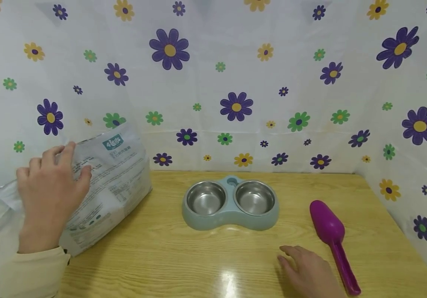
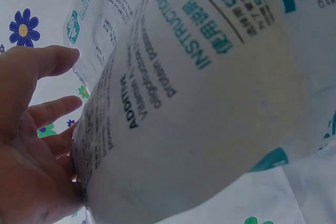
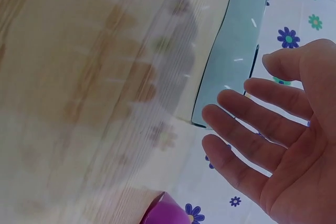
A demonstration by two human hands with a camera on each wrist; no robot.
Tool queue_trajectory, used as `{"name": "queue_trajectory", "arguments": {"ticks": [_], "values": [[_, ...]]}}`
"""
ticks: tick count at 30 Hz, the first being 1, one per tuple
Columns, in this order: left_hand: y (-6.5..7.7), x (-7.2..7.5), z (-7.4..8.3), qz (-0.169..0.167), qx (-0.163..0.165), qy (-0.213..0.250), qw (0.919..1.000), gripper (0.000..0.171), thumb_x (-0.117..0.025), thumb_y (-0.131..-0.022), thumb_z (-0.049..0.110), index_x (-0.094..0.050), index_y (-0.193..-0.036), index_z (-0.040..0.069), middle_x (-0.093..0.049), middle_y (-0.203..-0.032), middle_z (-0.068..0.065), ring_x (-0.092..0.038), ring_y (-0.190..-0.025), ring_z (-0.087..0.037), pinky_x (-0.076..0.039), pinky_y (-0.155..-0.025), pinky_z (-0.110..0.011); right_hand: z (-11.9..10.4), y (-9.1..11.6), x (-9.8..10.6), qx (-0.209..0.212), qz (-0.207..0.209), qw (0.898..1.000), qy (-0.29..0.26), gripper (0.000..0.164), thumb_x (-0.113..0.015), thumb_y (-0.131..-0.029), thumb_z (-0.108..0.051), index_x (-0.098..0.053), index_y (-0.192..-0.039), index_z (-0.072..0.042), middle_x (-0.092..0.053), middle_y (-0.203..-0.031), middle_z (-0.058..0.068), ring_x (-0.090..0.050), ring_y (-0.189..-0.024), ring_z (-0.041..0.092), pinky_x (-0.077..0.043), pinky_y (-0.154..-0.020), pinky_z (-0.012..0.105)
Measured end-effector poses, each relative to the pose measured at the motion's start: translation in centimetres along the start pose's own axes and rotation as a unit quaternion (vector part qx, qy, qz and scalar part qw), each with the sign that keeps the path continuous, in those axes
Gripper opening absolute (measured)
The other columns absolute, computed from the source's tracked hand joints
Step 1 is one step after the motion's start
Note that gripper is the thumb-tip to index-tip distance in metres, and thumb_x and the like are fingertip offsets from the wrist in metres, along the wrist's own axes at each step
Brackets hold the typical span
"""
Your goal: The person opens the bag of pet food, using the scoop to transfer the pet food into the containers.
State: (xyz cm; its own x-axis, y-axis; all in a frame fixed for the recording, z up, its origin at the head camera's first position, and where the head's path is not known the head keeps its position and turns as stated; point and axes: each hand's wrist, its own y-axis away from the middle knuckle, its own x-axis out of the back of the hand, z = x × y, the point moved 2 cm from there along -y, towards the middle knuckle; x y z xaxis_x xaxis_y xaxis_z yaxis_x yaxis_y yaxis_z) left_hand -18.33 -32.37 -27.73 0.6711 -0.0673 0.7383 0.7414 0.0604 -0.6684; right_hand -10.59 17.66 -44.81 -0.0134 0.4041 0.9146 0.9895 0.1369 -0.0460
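Observation:
A white printed bag (image 1: 120, 178) marked "4Legs" leans at the left of the table in the head view. My left hand (image 1: 51, 186) lies against its upper left side, fingers spread. In the left wrist view the fingertips of that left hand (image 2: 37, 124) meet the bag's edge (image 2: 173, 129), while the thumb stands apart. My right hand (image 1: 310, 271), fingers loosely extended and holding nothing, is over the front right of the table. Beside it lies a purple scoop (image 1: 326, 223), its handle toward me. The right wrist view shows the right palm (image 3: 299, 166) and separated fingers.
A pale blue double pet bowl (image 1: 232, 217) with two steel dishes stands mid-table toward the back. Behind the wooden table (image 1: 183, 260) hangs a white flowered cloth (image 1: 206, 82), which also runs along both sides.

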Motion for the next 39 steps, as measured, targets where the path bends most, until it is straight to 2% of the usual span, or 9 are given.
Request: {"name": "queue_trajectory", "arguments": {"ticks": [5, 9, 12, 17, 22, 29, 36, 39], "values": [[0.1, -0.3, 0.4, 0.011, -0.001, -0.001, 0.9999, 0.057, -0.071, -0.089, 0.017, -0.057, -0.140, -0.002, -0.059, -0.124, -0.040, -0.054, -0.092, -0.059, -0.036, -0.072, -0.064, -0.2, -0.2, -0.1, 0.002, 0.003, 1.000, -0.002, 0.025, -0.073, -0.095, -0.029, -0.076, -0.115, -0.015, -0.078, -0.107, 0.003, -0.076, -0.095, 0.025, -0.061, -0.076, 0.044], [0.6, -0.5, 0.9, 0.036, -0.032, -0.014, 0.9987, 0.060, -0.077, -0.084, 0.017, -0.058, -0.138, -0.003, -0.061, -0.116, -0.040, -0.055, -0.086, -0.058, -0.037, -0.065, -0.062, -0.4, -0.2, 0.0, -0.002, -0.002, 1.000, -0.002, 0.024, -0.073, -0.095, -0.029, -0.076, -0.115, -0.015, -0.079, -0.107, 0.003, -0.076, -0.094, 0.025, -0.061, -0.076, 0.044], [1.5, -0.6, 1.7, 0.046, -0.057, -0.041, 0.9965, 0.074, -0.085, -0.078, 0.024, -0.056, -0.140, -0.002, -0.062, -0.114, -0.039, -0.056, -0.085, -0.056, -0.039, -0.064, -0.059, -0.3, -0.2, -0.1, -0.005, -0.004, 1.000, -0.004, 0.024, -0.072, -0.095, -0.029, -0.076, -0.115, -0.016, -0.079, -0.106, 0.003, -0.076, -0.094, 0.025, -0.061, -0.075, 0.043], [3.5, -1.0, 3.4, 0.044, -0.086, -0.094, 0.9909, 0.101, -0.094, -0.068, 0.037, -0.047, -0.150, 0.003, -0.061, -0.113, -0.036, -0.056, -0.081, -0.051, -0.040, -0.062, -0.054, -0.2, 0.0, -0.2, -0.008, -0.007, 1.000, -0.010, 0.023, -0.073, -0.095, -0.029, -0.076, -0.114, -0.015, -0.079, -0.106, 0.003, -0.076, -0.093, 0.025, -0.061, -0.075, 0.043], [5.5, -1.8, 5.3, 0.062, -0.106, -0.130, 0.9839, 0.113, -0.096, -0.066, 0.038, -0.036, -0.158, 0.007, -0.060, -0.111, -0.033, -0.054, -0.074, -0.045, -0.039, -0.060, -0.050, 0.1, -0.1, -0.3, -0.016, -0.023, 1.000, -0.011, 0.024, -0.072, -0.096, -0.029, -0.076, -0.115, -0.014, -0.078, -0.108, 0.004, -0.075, -0.095, 0.027, -0.061, -0.077, 0.045], [8.2, -2.8, 6.9, 0.107, -0.134, -0.162, 0.9718, 0.109, -0.096, -0.066, 0.033, -0.040, -0.158, 0.013, -0.063, -0.113, -0.027, -0.053, -0.068, -0.039, -0.038, -0.057, -0.045, 0.5, 0.0, -0.5, -0.033, -0.045, 0.998, -0.001, 0.023, -0.072, -0.095, -0.029, -0.076, -0.113, -0.015, -0.078, -0.105, 0.003, -0.075, -0.093, 0.025, -0.060, -0.078, 0.046], [10.2, -3.5, 8.0, 0.101, -0.143, -0.175, 0.9689, 0.109, -0.094, -0.069, 0.033, -0.036, -0.160, 0.014, -0.062, -0.115, -0.025, -0.053, -0.070, -0.037, -0.039, -0.058, -0.044, 0.8, 0.2, -0.7, -0.031, -0.044, 0.999, -0.003, 0.022, -0.072, -0.095, -0.029, -0.076, -0.112, -0.015, -0.078, -0.105, 0.002, -0.075, -0.094, 0.025, -0.060, -0.079, 0.046], [10.6, -3.9, 8.1, 0.098, -0.145, -0.175, 0.9687, 0.099, -0.089, -0.075, 0.031, -0.039, -0.159, 0.014, -0.062, -0.114, -0.025, -0.053, -0.069, -0.037, -0.039, -0.059, -0.044, 0.9, 0.1, -0.7, -0.026, -0.042, 0.999, -0.002, 0.022, -0.072, -0.095, -0.029, -0.076, -0.112, -0.016, -0.078, -0.106, 0.002, -0.075, -0.095, 0.025, -0.060, -0.080, 0.046]]}}
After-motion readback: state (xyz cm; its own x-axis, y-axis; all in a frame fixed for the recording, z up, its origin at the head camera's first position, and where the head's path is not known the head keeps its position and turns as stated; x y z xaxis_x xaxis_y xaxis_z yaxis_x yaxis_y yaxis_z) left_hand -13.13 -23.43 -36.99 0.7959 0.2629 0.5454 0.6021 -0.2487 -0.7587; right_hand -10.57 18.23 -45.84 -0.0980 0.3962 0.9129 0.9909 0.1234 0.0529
